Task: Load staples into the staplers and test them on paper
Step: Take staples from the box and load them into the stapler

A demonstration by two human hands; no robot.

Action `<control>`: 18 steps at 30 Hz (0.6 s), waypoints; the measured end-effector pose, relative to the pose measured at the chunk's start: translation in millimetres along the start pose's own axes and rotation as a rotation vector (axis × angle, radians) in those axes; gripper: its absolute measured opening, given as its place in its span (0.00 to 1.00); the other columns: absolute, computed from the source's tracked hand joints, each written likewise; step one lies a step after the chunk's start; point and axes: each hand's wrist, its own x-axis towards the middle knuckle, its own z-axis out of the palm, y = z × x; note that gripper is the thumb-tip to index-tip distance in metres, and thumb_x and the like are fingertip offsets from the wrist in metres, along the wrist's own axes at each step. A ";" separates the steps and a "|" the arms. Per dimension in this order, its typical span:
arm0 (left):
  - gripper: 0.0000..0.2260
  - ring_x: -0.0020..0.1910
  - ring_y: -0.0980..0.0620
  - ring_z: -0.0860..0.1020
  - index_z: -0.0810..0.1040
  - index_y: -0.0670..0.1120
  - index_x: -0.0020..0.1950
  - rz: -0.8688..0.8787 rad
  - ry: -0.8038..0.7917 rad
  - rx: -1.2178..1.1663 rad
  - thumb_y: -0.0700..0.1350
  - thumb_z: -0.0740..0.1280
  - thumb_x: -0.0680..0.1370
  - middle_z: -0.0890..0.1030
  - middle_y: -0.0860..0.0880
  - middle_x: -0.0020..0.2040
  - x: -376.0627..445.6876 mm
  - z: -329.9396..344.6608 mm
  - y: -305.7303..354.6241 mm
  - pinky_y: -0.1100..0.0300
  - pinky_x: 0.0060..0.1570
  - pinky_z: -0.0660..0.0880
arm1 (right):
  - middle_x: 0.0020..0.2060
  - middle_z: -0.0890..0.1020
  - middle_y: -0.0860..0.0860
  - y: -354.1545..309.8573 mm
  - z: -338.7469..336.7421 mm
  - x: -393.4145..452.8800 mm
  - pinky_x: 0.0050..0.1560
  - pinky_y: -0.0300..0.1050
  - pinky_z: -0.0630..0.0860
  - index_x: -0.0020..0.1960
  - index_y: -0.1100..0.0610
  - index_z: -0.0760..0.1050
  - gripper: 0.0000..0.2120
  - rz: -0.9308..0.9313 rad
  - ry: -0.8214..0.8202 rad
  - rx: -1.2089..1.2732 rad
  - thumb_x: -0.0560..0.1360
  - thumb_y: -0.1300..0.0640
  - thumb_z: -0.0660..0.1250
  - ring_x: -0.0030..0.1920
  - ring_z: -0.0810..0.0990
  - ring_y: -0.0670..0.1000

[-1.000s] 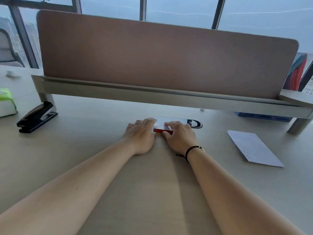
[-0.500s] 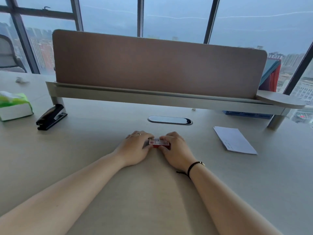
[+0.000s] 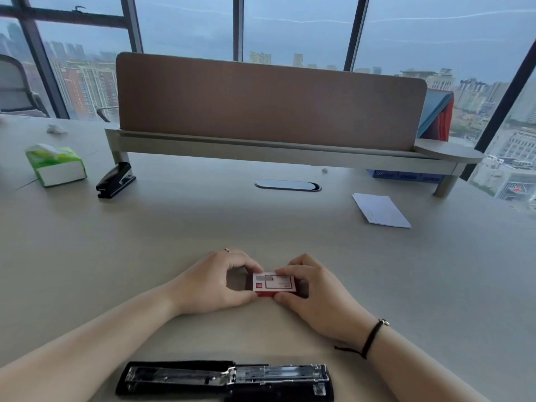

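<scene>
A small red and white staple box (image 3: 274, 284) rests on the desk between both hands. My left hand (image 3: 213, 281) pinches its left end with thumb and fingers; my right hand (image 3: 313, 291) grips its right end. A black stapler (image 3: 226, 380) lies flipped open flat at the near desk edge, between my forearms, its metal staple channel showing. A second black stapler (image 3: 116, 179), closed, sits far left by the shelf leg. A white sheet of paper (image 3: 381, 210) lies at the right.
A raised shelf with a brown divider panel (image 3: 269, 103) crosses the back of the desk. A green tissue pack (image 3: 55, 165) stands at the left. An oval cable port (image 3: 287, 185) sits mid-desk. A blue box (image 3: 406, 175) lies under the shelf's right end.
Both hands have drawn the staple box back from the cable port toward me. The view tipped down, and the opened stapler at the near edge came into sight.
</scene>
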 end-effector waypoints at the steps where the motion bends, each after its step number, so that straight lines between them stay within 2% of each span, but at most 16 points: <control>1: 0.14 0.52 0.62 0.80 0.83 0.56 0.53 -0.006 -0.015 -0.013 0.50 0.77 0.68 0.83 0.60 0.48 -4.4 -0.7 2.1 0.65 0.56 0.73 | 0.52 0.75 0.41 -1.4 -0.1 -4.3 0.56 0.34 0.73 0.63 0.47 0.79 0.20 0.004 -0.005 0.012 0.72 0.47 0.73 0.51 0.77 0.42; 4: 0.15 0.52 0.61 0.80 0.83 0.57 0.52 -0.019 -0.025 -0.028 0.52 0.78 0.67 0.83 0.61 0.48 -13.5 -1.4 4.8 0.64 0.56 0.74 | 0.52 0.77 0.42 -5.9 -2.5 -9.1 0.53 0.34 0.75 0.61 0.46 0.80 0.20 0.029 -0.033 0.046 0.70 0.47 0.75 0.50 0.79 0.42; 7: 0.15 0.51 0.61 0.80 0.83 0.57 0.52 -0.011 -0.002 -0.025 0.52 0.77 0.67 0.83 0.60 0.47 -17.4 -0.2 6.6 0.63 0.56 0.74 | 0.50 0.78 0.42 -7.8 -3.6 -7.6 0.51 0.38 0.77 0.59 0.47 0.82 0.21 0.033 -0.036 0.054 0.67 0.47 0.77 0.46 0.80 0.43; 10: 0.15 0.51 0.61 0.79 0.83 0.57 0.52 0.006 0.011 -0.009 0.52 0.77 0.67 0.83 0.59 0.47 -17.8 0.1 7.2 0.63 0.55 0.74 | 0.49 0.78 0.41 -6.8 -3.1 -6.6 0.49 0.37 0.77 0.59 0.47 0.82 0.21 0.036 -0.034 0.050 0.66 0.47 0.77 0.42 0.78 0.41; 13: 0.15 0.52 0.62 0.79 0.83 0.58 0.52 0.004 0.016 0.002 0.53 0.77 0.66 0.82 0.60 0.48 -18.0 -0.4 7.7 0.64 0.55 0.74 | 0.49 0.79 0.41 -5.5 -3.5 -6.3 0.51 0.41 0.79 0.58 0.46 0.82 0.21 0.032 -0.039 0.066 0.65 0.47 0.77 0.45 0.80 0.42; 18: 0.19 0.53 0.64 0.79 0.82 0.60 0.55 -0.035 0.002 -0.036 0.53 0.79 0.65 0.82 0.64 0.50 -17.4 -4.5 6.5 0.68 0.56 0.72 | 0.49 0.79 0.40 -5.0 -4.8 -6.6 0.47 0.30 0.74 0.59 0.46 0.81 0.20 0.015 -0.044 0.062 0.67 0.48 0.76 0.44 0.80 0.41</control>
